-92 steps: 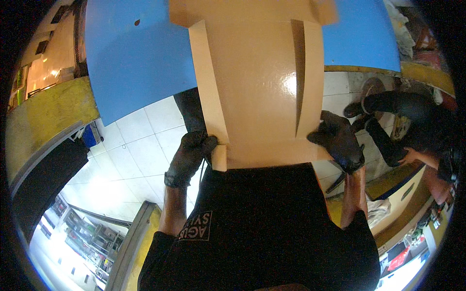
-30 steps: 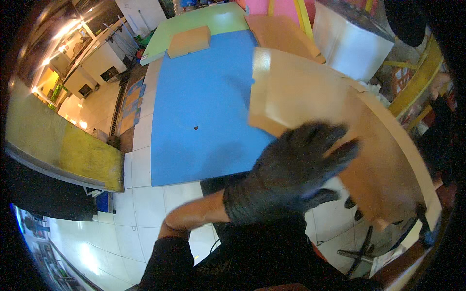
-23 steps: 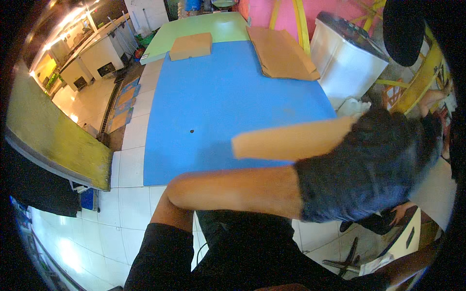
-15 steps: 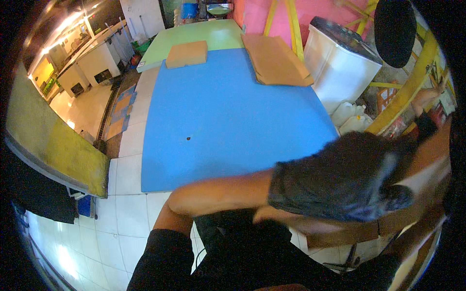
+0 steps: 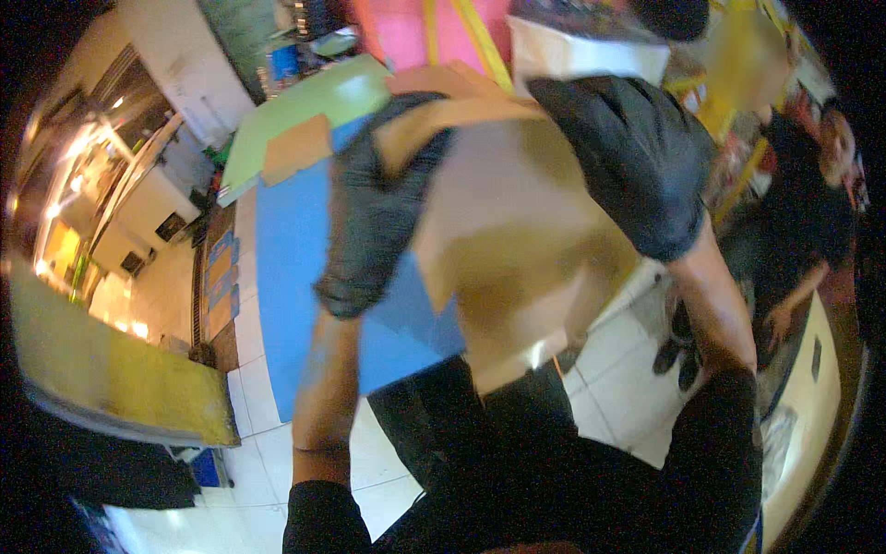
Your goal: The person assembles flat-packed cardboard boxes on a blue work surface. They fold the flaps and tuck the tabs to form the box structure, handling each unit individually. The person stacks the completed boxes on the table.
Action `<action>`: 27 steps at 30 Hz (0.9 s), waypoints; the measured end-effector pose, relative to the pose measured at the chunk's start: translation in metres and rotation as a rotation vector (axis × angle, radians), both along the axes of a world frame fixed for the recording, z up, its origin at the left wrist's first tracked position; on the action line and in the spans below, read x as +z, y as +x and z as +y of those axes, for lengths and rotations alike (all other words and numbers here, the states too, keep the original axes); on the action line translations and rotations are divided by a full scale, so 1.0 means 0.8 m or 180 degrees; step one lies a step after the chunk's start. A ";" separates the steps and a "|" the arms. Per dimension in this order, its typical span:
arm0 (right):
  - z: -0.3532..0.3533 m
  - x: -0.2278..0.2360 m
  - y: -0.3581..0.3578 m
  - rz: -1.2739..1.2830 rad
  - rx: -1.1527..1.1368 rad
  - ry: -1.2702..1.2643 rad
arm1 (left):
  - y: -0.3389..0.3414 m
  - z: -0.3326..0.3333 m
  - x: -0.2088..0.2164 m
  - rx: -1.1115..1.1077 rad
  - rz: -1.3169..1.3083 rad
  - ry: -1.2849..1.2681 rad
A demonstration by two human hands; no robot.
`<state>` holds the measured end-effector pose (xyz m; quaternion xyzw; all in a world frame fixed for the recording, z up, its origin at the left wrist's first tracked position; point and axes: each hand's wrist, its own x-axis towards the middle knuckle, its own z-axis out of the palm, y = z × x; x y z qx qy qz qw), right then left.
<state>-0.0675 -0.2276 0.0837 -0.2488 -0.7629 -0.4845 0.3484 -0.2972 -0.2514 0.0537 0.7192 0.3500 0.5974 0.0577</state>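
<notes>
"How does the grip look?"

"The gloved left hand (image 5: 383,203) pinches the far left edge of a cardboard sheet (image 5: 517,194) between thumb and fingers. The gloved right hand (image 5: 637,157) covers its far right corner; with the thumb hidden and the fingertips smeared, I can't tell whether that one is pinching."

"And the sheet?"

"Plain brown, raised between the hands, in front of the near right part of the blue table (image 5: 295,277). A pale strip runs along its far edge, dark shadows cross its middle, and a bright glint sits near the bottom. Motion blurs its creases and right side."

"Farther out?"

"A flat cardboard box (image 5: 297,150) lies far left, by the green table (image 5: 295,106). On the right, a co-worker (image 5: 798,212) in dark clothing is partly lost to the dark rim."
</notes>
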 end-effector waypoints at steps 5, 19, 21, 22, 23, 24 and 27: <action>0.037 0.013 0.019 0.0550 0.0000 -0.0081 | -0.068 -0.013 0.009 0.0495 -0.0330 -0.0267; 0.071 0.002 0.035 0.0197 -0.0307 -0.0400 | -0.123 -0.023 0.026 -0.0262 0.0431 -0.0146; 0.050 0.005 0.025 0.0170 -0.0534 -0.0270 | -0.115 -0.031 0.027 0.0105 0.0523 -0.0143; 0.032 0.014 0.017 0.0385 0.0093 -0.0743 | -0.107 -0.035 0.029 0.0237 0.0549 -0.0133; 0.013 0.022 0.003 0.0597 0.0694 -0.1196 | -0.098 -0.036 0.030 0.0108 0.0502 -0.0061; 0.003 0.020 -0.018 0.0640 0.1328 -0.1602 | -0.093 -0.044 0.035 0.0131 0.0579 -0.0118; -0.008 0.015 -0.074 0.0419 0.1790 -0.2045 | -0.064 -0.053 0.042 -0.0044 0.0750 -0.0067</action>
